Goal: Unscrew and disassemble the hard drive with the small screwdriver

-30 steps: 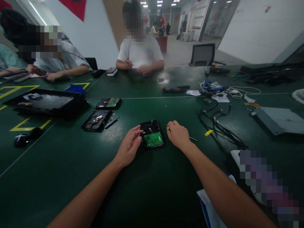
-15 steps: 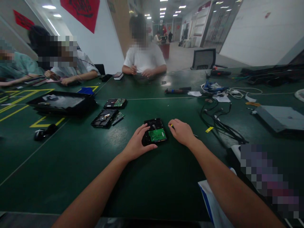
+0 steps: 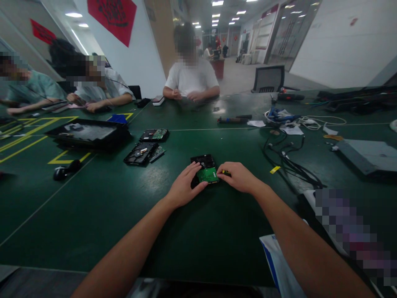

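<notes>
Hard drive (image 3: pixel 205 164), green board (image 3: pixel 208 176) uppermost, lay near frame centre on the surface (image 3: pixel 192 244); the left hand (image 3: pixel 183 185), fingers spread, touched its left side; the right hand (image 3: pixel 238 178) gripped a yellow-and-black tool (image 3: pixel 226 173).

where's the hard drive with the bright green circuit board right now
Just below the head view's centre, the hard drive lies on the green table, left hand at its left edge, right hand at its right.

Office: mesh chair (image 3: pixel 269 78), glass doors (image 3: pixel 283 43)
</notes>
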{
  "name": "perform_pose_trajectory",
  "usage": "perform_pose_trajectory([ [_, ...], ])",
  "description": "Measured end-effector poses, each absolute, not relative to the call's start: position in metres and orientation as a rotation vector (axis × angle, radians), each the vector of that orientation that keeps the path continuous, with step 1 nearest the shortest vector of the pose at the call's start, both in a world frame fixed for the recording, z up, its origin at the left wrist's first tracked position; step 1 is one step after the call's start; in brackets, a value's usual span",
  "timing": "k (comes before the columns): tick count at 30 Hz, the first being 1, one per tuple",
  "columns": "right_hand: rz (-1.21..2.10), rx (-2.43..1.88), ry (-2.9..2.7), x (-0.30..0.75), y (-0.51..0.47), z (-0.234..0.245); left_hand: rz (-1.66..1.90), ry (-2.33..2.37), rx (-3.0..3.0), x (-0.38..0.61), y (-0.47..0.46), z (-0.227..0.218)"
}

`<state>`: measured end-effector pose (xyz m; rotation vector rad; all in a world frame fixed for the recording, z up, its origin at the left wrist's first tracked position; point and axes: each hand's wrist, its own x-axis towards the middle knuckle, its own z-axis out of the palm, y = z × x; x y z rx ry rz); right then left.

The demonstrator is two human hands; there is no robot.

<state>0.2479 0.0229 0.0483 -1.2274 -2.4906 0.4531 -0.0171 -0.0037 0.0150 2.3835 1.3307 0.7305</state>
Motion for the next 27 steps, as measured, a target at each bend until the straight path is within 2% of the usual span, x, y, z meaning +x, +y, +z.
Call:
perform_pose_trajectory([
  [18, 0.424, -1.087, -2.462, 0.249, 0.025, 0.038, 0.651, 1.272, 2.359, -0.023, -0.004, 0.018],
  [27, 0.285, -1.214, -2.301, 0.254, 0.031, 0.033, 0.652, 1.266, 2.386, -0.025, -0.005, 0.017],
])
